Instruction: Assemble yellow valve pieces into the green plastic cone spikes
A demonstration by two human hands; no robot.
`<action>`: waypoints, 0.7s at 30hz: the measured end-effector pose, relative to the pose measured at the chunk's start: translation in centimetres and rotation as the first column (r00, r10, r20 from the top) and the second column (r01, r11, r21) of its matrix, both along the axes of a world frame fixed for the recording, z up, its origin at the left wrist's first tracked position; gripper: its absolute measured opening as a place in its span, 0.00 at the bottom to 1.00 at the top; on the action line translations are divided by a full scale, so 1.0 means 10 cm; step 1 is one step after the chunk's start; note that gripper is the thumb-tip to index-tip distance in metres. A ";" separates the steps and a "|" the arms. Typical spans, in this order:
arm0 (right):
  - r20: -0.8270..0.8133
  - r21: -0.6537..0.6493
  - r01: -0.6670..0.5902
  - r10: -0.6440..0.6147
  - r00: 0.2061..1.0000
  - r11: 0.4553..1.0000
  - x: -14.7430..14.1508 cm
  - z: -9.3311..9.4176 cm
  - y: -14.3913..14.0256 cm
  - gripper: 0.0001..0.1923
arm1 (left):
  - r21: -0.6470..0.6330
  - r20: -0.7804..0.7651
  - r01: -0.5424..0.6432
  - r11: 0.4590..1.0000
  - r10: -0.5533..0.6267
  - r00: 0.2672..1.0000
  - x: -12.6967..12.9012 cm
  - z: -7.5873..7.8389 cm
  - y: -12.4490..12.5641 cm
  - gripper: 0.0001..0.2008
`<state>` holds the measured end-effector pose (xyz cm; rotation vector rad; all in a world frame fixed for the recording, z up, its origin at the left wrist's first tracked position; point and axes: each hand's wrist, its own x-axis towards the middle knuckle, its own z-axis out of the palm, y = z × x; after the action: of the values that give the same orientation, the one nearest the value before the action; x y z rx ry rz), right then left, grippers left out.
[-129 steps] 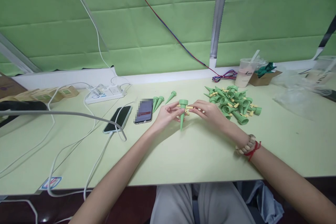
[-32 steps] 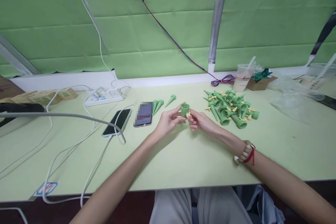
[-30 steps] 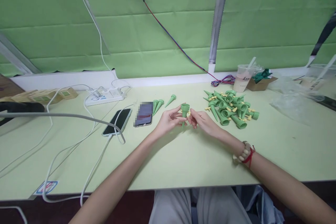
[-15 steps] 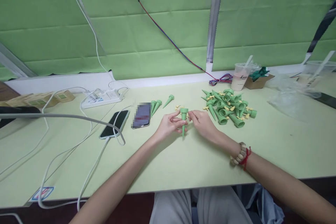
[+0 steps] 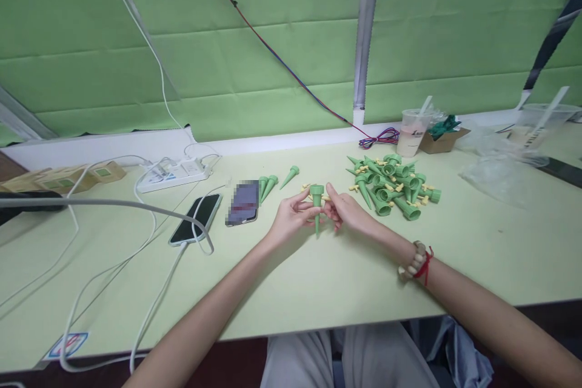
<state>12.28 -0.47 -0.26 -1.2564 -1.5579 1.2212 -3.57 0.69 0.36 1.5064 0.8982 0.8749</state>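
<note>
Your left hand [image 5: 287,222] grip pinches green cone [image 5: 316,206], point down | your right hand [image 5: 344,212] grip pinches its collar | cone pile [image 5: 391,184] toward table [image 5: 345,273] far edge.

Matt green plastic spike [image 5: 316,209]; smooth matt table [image 5: 345,267].

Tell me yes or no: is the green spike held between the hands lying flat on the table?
No, the green spike stands upright, tip down, pinched by the left hand and the right hand.
</note>
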 end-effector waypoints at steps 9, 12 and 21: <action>0.267 0.523 -0.136 -0.010 0.964 0.841 0.07 -0.01 -0.02 0.19 | -0.110 0.069 0.022 0.994 -0.014 0.997 -0.07 0.01 0.01 0.36; 0.064 0.362 -0.061 0.040 0.997 0.930 0.00 -0.05 -0.03 0.21 | -0.076 0.070 -0.005 0.997 0.010 0.997 -0.05 0.01 -0.01 0.34; -0.207 0.108 -0.167 0.186 0.960 0.980 -0.07 -0.07 -0.01 0.24 | 0.004 0.103 -0.086 0.996 0.085 0.991 -0.03 0.03 0.00 0.25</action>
<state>11.54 -0.59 -1.00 -0.9089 -1.5700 1.3364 -3.91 0.71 0.62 1.4257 0.8894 1.0104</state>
